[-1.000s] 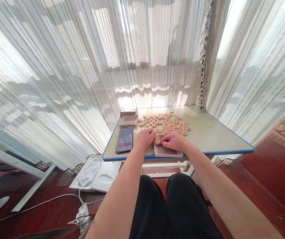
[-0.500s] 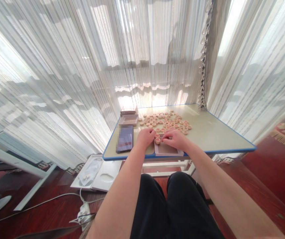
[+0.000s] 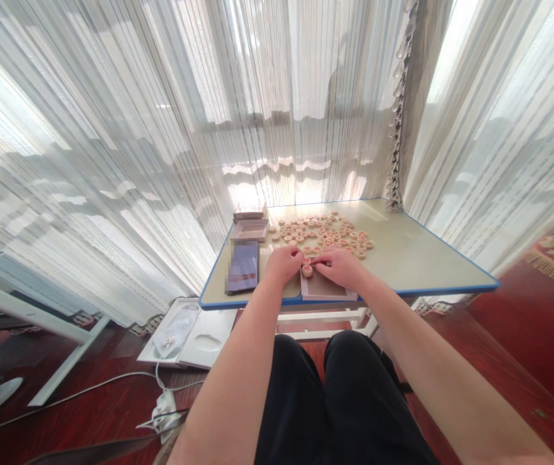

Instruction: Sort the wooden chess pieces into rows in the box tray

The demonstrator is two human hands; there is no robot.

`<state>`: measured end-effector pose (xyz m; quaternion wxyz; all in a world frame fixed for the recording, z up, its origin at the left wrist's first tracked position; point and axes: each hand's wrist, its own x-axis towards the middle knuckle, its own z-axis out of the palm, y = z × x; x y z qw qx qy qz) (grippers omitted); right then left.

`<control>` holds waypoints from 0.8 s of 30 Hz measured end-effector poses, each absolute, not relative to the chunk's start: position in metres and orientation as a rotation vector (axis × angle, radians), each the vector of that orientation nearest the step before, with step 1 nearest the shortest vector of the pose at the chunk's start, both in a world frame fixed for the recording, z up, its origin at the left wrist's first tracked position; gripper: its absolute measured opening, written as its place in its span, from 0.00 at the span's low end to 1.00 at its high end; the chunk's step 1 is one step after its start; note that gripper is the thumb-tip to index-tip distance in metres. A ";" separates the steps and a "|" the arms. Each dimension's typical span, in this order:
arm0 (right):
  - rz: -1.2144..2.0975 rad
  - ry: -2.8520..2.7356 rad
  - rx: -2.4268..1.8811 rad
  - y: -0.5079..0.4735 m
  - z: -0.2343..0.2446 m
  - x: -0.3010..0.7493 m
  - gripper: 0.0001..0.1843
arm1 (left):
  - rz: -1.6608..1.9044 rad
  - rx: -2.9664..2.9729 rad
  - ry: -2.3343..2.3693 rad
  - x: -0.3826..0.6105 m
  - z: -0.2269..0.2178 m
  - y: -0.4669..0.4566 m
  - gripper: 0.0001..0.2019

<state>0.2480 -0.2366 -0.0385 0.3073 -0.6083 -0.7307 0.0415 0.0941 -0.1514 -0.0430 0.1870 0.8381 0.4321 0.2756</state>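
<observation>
A shallow open box [image 3: 331, 290] lies at the table's near edge. In its left end are two round wooden Chinese chess pieces [image 3: 307, 271] with red markings, one behind the other. My left hand [image 3: 284, 263] is at the box's left side, fingers curled in beside these pieces; what they hold, if anything, is hidden. From the right, my right hand [image 3: 341, 266] reaches over the box with bent fingers closed together, their tips close against the rear piece. Whether a piece is between them cannot be made out. Behind both hands many loose wooden pieces [image 3: 323, 234] are spread over the table.
A phone [image 3: 243, 268] lies left of my left hand. Behind it are another shallow box part [image 3: 250, 230] and a stacked box [image 3: 250, 212]. The table [image 3: 432, 258] has a blue rim. On the floor are an open white box [image 3: 204, 342] and a power strip [image 3: 164, 413].
My right hand has moved slightly left and away from me, bringing its fingertips up to the rear piece in the box. The left hand stays nearly in place. The view has shifted a little.
</observation>
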 end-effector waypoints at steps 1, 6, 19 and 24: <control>0.105 -1.930 -1.611 -0.237 -0.038 0.248 0.13 | 0.771 2.357 1.219 0.094 -0.043 -0.152 0.12; 0.112 -1.909 -1.613 -0.237 -0.039 0.247 0.12 | 0.766 2.369 1.230 0.094 -0.044 -0.151 0.12; 0.123 -1.854 -1.626 -0.237 -0.040 0.248 0.13 | 0.798 2.356 1.217 0.094 -0.047 -0.148 0.13; 0.227 -1.778 -1.586 -0.236 -0.037 0.253 0.13 | 0.821 2.315 1.269 0.094 -0.044 -0.148 0.15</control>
